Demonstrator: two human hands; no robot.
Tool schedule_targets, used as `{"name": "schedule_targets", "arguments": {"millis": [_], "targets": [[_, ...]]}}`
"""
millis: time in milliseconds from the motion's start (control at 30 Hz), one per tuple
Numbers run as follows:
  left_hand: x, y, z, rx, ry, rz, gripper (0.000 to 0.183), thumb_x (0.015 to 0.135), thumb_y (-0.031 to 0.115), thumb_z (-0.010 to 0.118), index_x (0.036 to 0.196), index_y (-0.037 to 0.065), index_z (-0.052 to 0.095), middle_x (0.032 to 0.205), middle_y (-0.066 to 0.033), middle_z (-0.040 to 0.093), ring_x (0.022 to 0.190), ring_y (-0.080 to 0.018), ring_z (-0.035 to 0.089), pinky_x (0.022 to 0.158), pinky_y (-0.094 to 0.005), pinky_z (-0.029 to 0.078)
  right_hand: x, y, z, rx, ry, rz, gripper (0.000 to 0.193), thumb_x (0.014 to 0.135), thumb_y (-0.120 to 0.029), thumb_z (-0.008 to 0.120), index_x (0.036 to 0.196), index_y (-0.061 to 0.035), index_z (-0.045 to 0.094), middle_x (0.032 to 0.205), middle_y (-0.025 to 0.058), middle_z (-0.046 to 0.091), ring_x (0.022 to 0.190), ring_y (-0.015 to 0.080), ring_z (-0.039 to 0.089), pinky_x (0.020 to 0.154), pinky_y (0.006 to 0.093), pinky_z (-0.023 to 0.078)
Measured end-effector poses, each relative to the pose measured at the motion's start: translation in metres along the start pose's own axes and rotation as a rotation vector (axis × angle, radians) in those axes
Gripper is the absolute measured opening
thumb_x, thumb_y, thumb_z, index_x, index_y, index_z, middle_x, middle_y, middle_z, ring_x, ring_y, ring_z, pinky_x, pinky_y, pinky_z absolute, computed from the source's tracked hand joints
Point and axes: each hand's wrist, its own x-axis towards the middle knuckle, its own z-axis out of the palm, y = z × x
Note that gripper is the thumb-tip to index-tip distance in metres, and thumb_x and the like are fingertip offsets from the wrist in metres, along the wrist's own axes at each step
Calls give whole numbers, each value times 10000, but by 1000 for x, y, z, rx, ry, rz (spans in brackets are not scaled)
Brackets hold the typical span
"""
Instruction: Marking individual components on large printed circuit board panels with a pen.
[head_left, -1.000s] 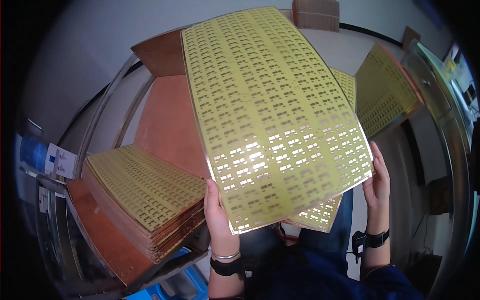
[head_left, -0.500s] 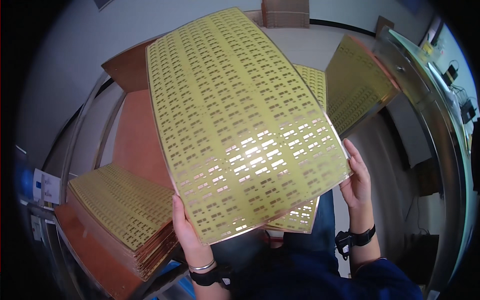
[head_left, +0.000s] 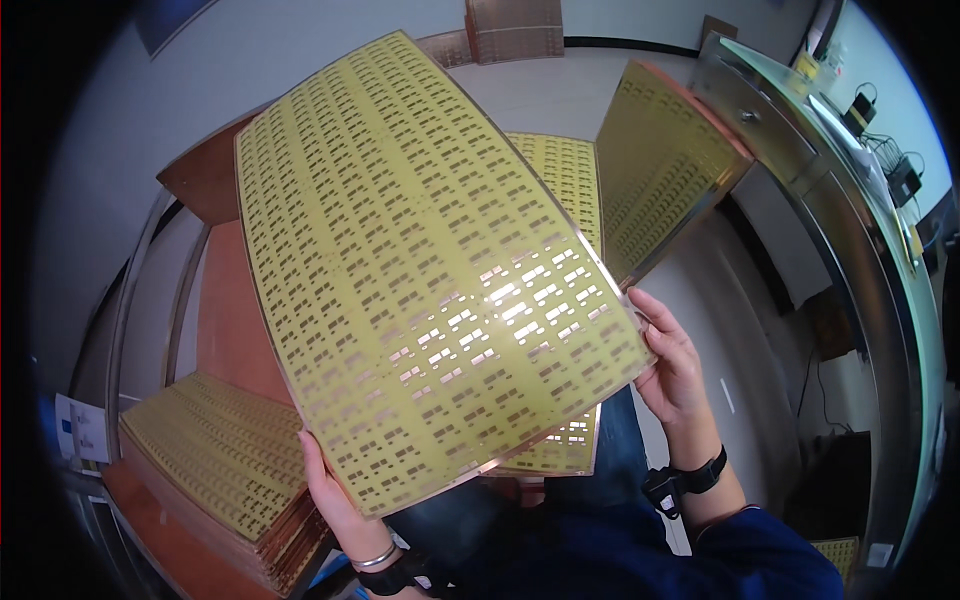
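Note:
A large yellow-green circuit board panel (head_left: pixel 400 260), covered in rows of small coppery pads, is held tilted up in front of me. My left hand (head_left: pixel 342 508) is closed on its lower left edge, thumb showing at the border. At the lower right corner, my right hand (head_left: pixel 675 372) grips the same panel, fingers along the edge. Behind and below it a second similar panel (head_left: pixel 562 168) shows in part above my legs; most of it is hidden. To the left, nearest my left hand, lies a stack of such panels (head_left: pixel 205 450).
Copper-brown boards (head_left: pixel 240 325) back the stack inside a metal-railed rack (head_left: pixel 125 330). On the right, more panels (head_left: pixel 660 165) lean against a metal-edged bench (head_left: pixel 765 115) carrying cables. Brown panels (head_left: pixel 515 30) stand by the far wall.
The whole view has swung, so the surroundings and the held panel appear farther left. Both hands keep their hold on the panel, whose tilt looks nearly the same.

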Motion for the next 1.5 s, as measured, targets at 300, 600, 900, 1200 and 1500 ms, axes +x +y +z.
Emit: {"name": "schedule_targets", "arguments": {"millis": [300, 600, 900, 1200, 1500], "targets": [[-1, 10, -8, 258, -81, 237, 430, 984, 246, 391, 1354, 31, 353, 1291, -109, 496, 1127, -204, 529, 947, -343, 438, 5, 6, 1, 2, -55, 80, 484, 927, -102, 490, 1360, 52, 340, 1284, 199, 499, 1166, 231, 520, 969, 334, 441], [-13, 36, -23, 318, -239, 207, 384, 929, 172, 498, 1254, -18, 426, 1150, -107, 577, 1006, -177, 580, 881, -305, 471, 26, 8, -30, -9, -199, 336, 489, 926, -190, 533, 1306, 79, 381, 1249, 183, 528, 1063, 224, 593, 929, 337, 474], [-9, 46, 12, -59, -391, 156, 545, 978, 374, 380, 1358, -15, 357, 1370, -145, 438, 1253, -240, 432, 1050, -392, 339, 19, 3, -7, 17, -100, 230, 494, 920, -149, 544, 1338, 13, 337, 1247, 179, 523, 1049, 243, 604, 855, 360, 535], [-44, -35, 24, -87, -362, 52, 513, 953, 273, 452, 1392, 55, 298, 1405, -100, 383, 1284, -251, 384, 1062, -418, 326, 5, 24, 35, 44, -173, -19, 513, 917, -162, 552, 1353, -12, 326, 1320, 156, 470, 1193, 272, 497, 983, 426, 434], [-37, 7, 17, 80, -142, 132, 415, 975, 196, 423, 1343, 18, 356, 1273, -104, 509, 1137, -207, 513, 970, -346, 403, 10, -33, -39, 69, 37, -151, 482, 941, -151, 461, 1362, 25, 309, 1345, 172, 446, 1220, 285, 471, 1027, 414, 385]]}}
